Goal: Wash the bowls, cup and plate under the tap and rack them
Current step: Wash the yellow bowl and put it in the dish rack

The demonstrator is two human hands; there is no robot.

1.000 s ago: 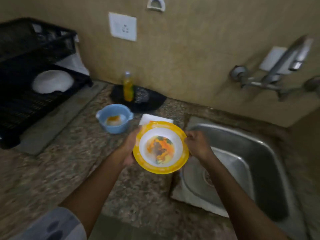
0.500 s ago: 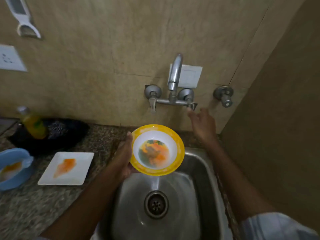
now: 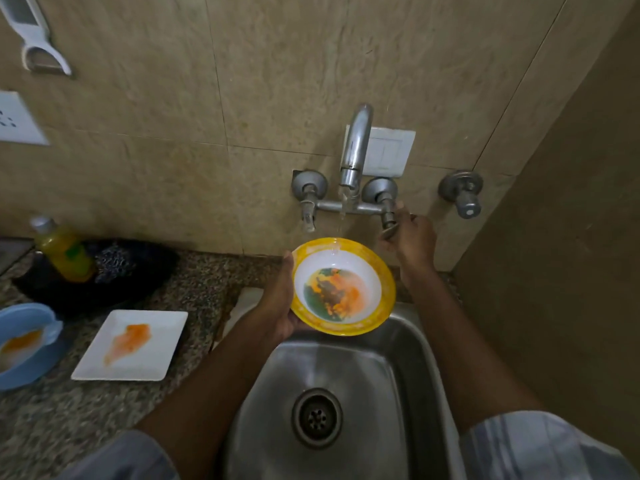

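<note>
My left hand [image 3: 282, 299] grips the left rim of a yellow-rimmed white bowl [image 3: 374, 271], stained orange and green inside, and holds it over the steel sink [image 3: 346, 375]. A thin stream of water falls from the tap [image 3: 355, 150] onto the bowl's far rim. My right hand [image 3: 412, 237] grips the tap's right handle [image 3: 389, 223]. On the counter to the left lie a white square plate [image 3: 162, 341] with an orange smear and a blue bowl [image 3: 38, 358] with orange residue.
A yellow soap bottle [image 3: 64, 251] stands on a dark tray [image 3: 138, 271] by the wall. Another valve [image 3: 462, 192] sticks out of the wall to the right. A side wall closes the sink's right side. The granite counter [image 3: 52, 420] runs left.
My view swung from the rack side to the sink. The bowl moved under the tap, my right hand left it and took the tap handle, and water now runs.
</note>
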